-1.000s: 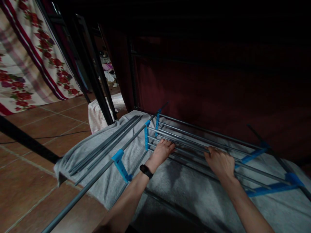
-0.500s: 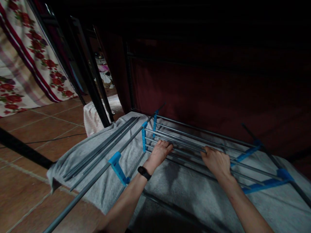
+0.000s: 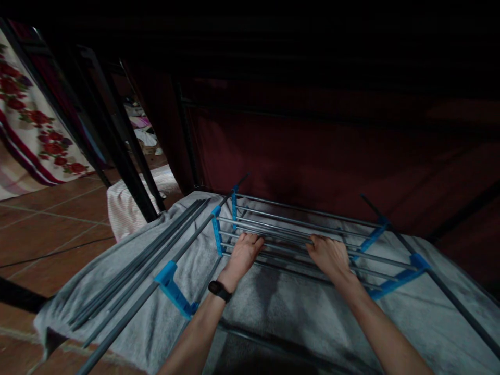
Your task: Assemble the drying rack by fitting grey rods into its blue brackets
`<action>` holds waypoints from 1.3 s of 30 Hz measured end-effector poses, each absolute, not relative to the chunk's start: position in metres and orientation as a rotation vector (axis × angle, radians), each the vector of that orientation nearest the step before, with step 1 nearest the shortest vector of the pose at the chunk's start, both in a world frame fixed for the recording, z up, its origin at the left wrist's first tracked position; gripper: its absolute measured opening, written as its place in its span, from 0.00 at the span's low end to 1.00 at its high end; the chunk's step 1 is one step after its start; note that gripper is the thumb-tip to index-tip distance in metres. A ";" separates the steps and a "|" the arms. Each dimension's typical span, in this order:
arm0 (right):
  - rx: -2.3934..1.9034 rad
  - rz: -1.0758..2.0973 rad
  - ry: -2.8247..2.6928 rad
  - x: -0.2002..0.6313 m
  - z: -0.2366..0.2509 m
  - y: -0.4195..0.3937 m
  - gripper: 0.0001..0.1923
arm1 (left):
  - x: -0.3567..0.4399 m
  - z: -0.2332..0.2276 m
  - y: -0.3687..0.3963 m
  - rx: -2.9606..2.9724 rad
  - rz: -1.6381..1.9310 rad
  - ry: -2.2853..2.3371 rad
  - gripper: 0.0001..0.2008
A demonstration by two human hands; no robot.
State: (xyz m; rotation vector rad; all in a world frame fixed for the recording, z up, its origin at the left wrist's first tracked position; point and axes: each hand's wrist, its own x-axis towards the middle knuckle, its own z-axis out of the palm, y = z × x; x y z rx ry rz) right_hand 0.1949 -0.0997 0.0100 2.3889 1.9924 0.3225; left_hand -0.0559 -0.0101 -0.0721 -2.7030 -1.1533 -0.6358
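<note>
A rack of thin grey metal tubes [image 3: 308,217] joined by blue plastic brackets [image 3: 217,232] lies on grey cloth. My left hand [image 3: 245,252], below a black wristband [image 3: 220,290], is closed over the rack's middle tubes near the left brackets. Farther right, my right hand [image 3: 328,254] has its fingers curled round the same group of tubes. The fingertips of both hands are partly hidden, so the exact number of tubes held is unclear. Another blue bracket [image 3: 174,291] sits on the long left side pole [image 3: 128,323]. On the right, a blue bracket [image 3: 402,276] joins the other side pole.
Several loose grey tubes [image 3: 144,260] lie on the grey cloth [image 3: 281,317] at the left. Dark metal posts [image 3: 117,146] stand behind them, and a dark red cloth [image 3: 312,156] hangs at the back. Tiled floor [image 3: 50,219] and a flowered cloth [image 3: 47,135] are at far left.
The view has turned a little, so most things sit farther left in the picture. Both hands keep about the same places on the rack's tubes.
</note>
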 end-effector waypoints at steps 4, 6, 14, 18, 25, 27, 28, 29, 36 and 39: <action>2.401 0.297 1.988 0.195 0.011 -0.099 0.14 | -0.056 -0.071 -0.012 -2.715 -0.671 -1.164 0.06; 2.406 0.285 1.982 0.195 0.010 -0.098 0.14 | -0.056 -0.071 -0.012 -2.720 -0.707 -1.164 0.06; 2.395 0.543 2.216 0.201 -0.008 -0.105 0.14 | -0.057 -0.072 -0.011 -2.712 -0.724 -1.122 0.07; 2.423 0.822 2.448 0.204 -0.030 -0.118 0.19 | -0.058 -0.075 -0.008 -2.720 -0.758 -1.104 0.06; 2.720 1.041 2.444 0.207 -0.095 -0.167 0.25 | -0.059 -0.077 -0.001 -2.733 -0.796 -1.060 0.11; 2.833 0.914 2.401 0.208 -0.118 -0.183 0.26 | -0.059 -0.079 -0.001 -2.726 -0.849 -1.038 0.12; 2.889 0.839 2.378 0.209 -0.129 -0.190 0.27 | -0.059 -0.082 -0.001 -2.717 -0.885 -1.022 0.13; 2.948 0.767 2.349 0.210 -0.141 -0.197 0.27 | -0.060 -0.084 -0.001 -2.706 -0.920 -1.006 0.14; 3.372 0.539 1.950 0.234 -0.197 -0.224 0.28 | -0.073 -0.104 -0.004 -2.593 -1.139 -1.052 0.20; 3.636 0.517 1.741 0.259 -0.202 -0.226 0.26 | -0.083 -0.104 -0.006 -2.495 -1.259 -1.191 0.19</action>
